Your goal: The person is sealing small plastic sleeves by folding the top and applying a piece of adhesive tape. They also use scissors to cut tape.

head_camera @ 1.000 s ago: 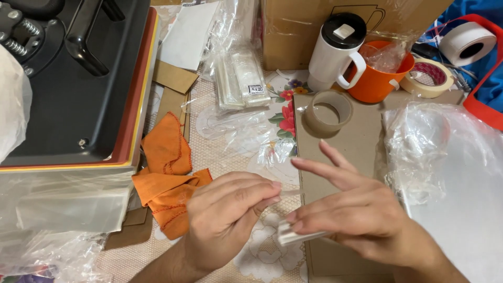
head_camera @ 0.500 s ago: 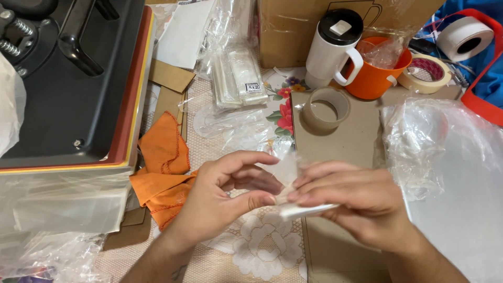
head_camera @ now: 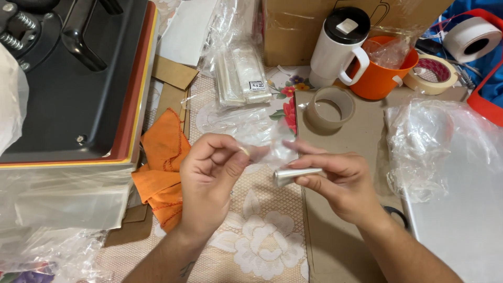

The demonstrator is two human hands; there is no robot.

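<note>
While your right hand (head_camera: pixel 340 183) pinches a small silvery cone-shaped piece (head_camera: pixel 296 176) between thumb and fingers (head_camera: pixel 314 167), your left hand (head_camera: pixel 209 173) grips the edge of a small clear plastic bag (head_camera: pixel 272 149) between thumb and forefinger. Both hands are closed on their items, held above the counter (head_camera: pixel 251 251) with its floral lace covering. The piece sits just below the bag and appears to be outside it, though the film is too blurred to be certain; judged from this, the piece and the bag are in hand, but the piece is not yet inside.

To your left lies a crumpled orange cloth (head_camera: pixel 162 167). Beyond your hands a flat pack of clear sleeves (head_camera: pixel 243 76) rests on the counter, and a roll of brown tape (head_camera: pixel 329 109) lies on a cardboard sheet (head_camera: pixel 340 246). Farther back stand a white lidded mug (head_camera: pixel 338 47) and an orange cup (head_camera: pixel 382 76). A black heat press (head_camera: pixel 68 78) occupies the far left.
</note>
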